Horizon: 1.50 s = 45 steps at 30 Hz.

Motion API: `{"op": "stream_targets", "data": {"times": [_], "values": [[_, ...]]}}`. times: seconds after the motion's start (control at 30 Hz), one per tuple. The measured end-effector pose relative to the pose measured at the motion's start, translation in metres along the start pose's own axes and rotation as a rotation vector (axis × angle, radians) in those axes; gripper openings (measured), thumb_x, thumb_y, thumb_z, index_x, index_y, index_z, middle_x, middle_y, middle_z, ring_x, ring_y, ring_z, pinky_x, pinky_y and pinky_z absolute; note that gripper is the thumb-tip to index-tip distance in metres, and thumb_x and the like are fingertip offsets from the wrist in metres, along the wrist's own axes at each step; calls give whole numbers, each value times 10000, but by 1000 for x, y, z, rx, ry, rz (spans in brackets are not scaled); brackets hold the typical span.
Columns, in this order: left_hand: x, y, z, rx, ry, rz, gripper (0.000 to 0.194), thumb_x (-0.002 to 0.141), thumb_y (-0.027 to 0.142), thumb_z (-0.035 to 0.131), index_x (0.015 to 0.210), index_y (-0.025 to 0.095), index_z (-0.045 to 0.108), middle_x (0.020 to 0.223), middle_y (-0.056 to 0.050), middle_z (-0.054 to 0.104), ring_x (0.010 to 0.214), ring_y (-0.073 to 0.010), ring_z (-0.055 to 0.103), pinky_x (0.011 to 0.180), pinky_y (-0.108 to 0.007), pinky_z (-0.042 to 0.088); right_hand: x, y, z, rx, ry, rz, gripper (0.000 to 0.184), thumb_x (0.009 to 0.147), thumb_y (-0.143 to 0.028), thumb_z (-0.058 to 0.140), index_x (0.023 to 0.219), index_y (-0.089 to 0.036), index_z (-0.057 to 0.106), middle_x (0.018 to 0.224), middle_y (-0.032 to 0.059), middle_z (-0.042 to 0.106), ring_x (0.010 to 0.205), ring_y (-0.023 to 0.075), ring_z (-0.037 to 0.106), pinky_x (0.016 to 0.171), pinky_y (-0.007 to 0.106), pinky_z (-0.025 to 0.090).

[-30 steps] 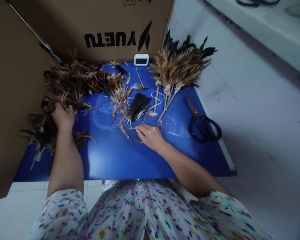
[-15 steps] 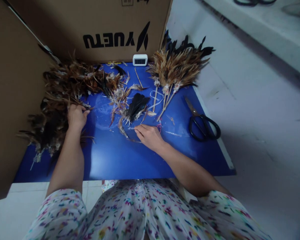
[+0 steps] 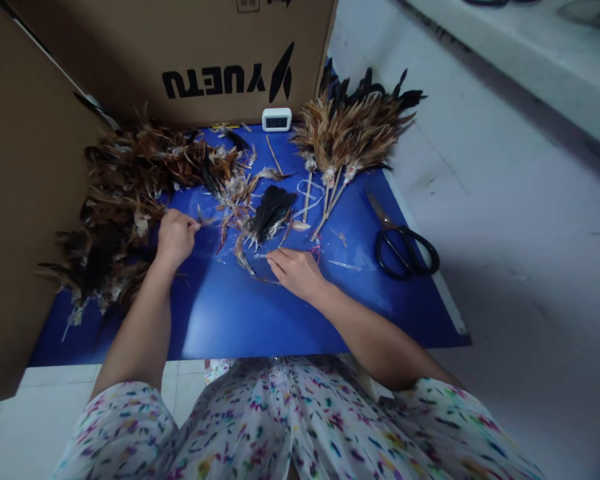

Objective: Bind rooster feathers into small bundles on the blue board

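My left hand (image 3: 177, 237) is pinched closed at the right edge of the brown feather heap (image 3: 130, 180). A small, blurred feather (image 3: 207, 220) sticks out from its fingertips. Low over the blue tabletop, my right hand (image 3: 296, 272) is closed, thumb against fingers, on a thin pale strip (image 3: 261, 256) whose end shows to the left. Just beyond that hand lies a bunch of black feathers (image 3: 273, 210) with fluffy light bases. A curved grey-brown feather (image 3: 243, 257) rests left of my right fingertips. Pink string (image 3: 317, 252) shows behind the right hand.
Feather bundles on sticks (image 3: 355, 133) lie at the back right. Black-handled scissors (image 3: 405, 250) are near the right edge. A white digital clock (image 3: 277, 120) stands before the cardboard box (image 3: 220, 40), which walls the back and left. Loose feathers (image 3: 237, 187) and a thin stick (image 3: 275, 155) lie mid-table.
My left hand has moved right, out of the feather heap, with a small feather at its fingertips. The right hand has stayed in place, still pinched.
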<state>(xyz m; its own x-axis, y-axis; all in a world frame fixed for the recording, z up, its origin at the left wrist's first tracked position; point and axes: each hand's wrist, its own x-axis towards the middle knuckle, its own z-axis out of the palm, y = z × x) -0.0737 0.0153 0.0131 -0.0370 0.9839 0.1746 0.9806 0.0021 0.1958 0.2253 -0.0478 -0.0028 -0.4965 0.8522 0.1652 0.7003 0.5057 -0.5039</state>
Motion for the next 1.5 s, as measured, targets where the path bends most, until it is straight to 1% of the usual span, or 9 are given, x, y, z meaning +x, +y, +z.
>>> {"op": "stream_targets", "data": {"times": [0.27, 0.47, 0.67, 0.77, 0.9, 1.03, 1.13, 1.3, 1.5], "values": [[-9, 44, -7, -285, -187, 140, 192, 847, 324, 547, 769, 197, 668, 875, -82, 694, 867, -233, 639, 844, -338, 478, 0, -1, -1, -29, -17, 2, 252, 989, -193, 463, 1022, -192, 713, 967, 83, 739, 878, 173, 686, 781, 264, 483], [30, 52, 6, -198, 41, -103, 255, 871, 330, 550, 926, 149, 721, 961, -137, 731, 930, -254, 673, 871, -342, 481, 0, -3, -2, -36, -30, 9, 246, 988, -191, 466, 1019, -192, 710, 968, 89, 738, 879, 175, 688, 783, 263, 482], [66, 67, 17, -47, -58, -322, 492, 859, 559, 538, 953, 117, 732, 1086, -247, 714, 1065, -380, 656, 911, -468, 494, 1, -5, -4, -97, -85, 19, 268, 1005, -211, 441, 1061, -174, 701, 996, 92, 735, 902, 177, 689, 794, 266, 476], [73, 66, 19, -11, -64, -359, 404, 870, 445, 530, 996, 123, 738, 1138, -241, 710, 1119, -389, 648, 939, -476, 494, 1, -5, -5, -104, -100, 19, 274, 1013, -216, 430, 1077, -171, 692, 1009, 90, 731, 918, 172, 686, 805, 263, 472], [79, 51, 22, -61, -34, -351, 241, 842, 293, 541, 875, 149, 733, 1037, -179, 747, 1086, -338, 673, 911, -401, 499, 1, -6, -5, -101, -104, 23, 279, 1017, -213, 419, 1078, -169, 689, 1014, 91, 729, 921, 162, 682, 803, 257, 470], [77, 37, 23, -238, 93, -358, 162, 810, 256, 553, 738, 159, 661, 842, -119, 735, 931, -273, 695, 825, -335, 497, 0, -7, -5, -108, -104, 19, 284, 1019, -220, 416, 1075, -166, 689, 1005, 90, 728, 901, 162, 678, 787, 258, 468], [72, 38, 20, -518, 149, -402, 124, 805, 229, 551, 704, 171, 596, 672, -49, 663, 721, -196, 670, 689, -277, 476, 0, -6, -5, -109, -92, 15, 279, 1018, -221, 421, 1072, -165, 690, 994, 89, 727, 883, 156, 673, 778, 252, 464], [60, 47, 9, -1040, 111, -456, 139, 844, 202, 540, 712, 188, 496, 639, -10, 634, 541, -117, 600, 504, -211, 370, 0, -5, -3, -117, -81, 4, 282, 1019, -222, 421, 1069, -162, 692, 990, 90, 728, 870, 157, 674, 769, 258, 464], [45, 50, -10, -1276, 47, -490, 139, 792, 157, 653, 745, 191, 526, 633, -1, 646, 548, -112, 604, 554, -217, 451, 1, -7, -5, -120, -89, 17, 272, 1014, -211, 433, 1066, -164, 695, 992, 89, 731, 884, 164, 683, 774, 263, 468]]}}
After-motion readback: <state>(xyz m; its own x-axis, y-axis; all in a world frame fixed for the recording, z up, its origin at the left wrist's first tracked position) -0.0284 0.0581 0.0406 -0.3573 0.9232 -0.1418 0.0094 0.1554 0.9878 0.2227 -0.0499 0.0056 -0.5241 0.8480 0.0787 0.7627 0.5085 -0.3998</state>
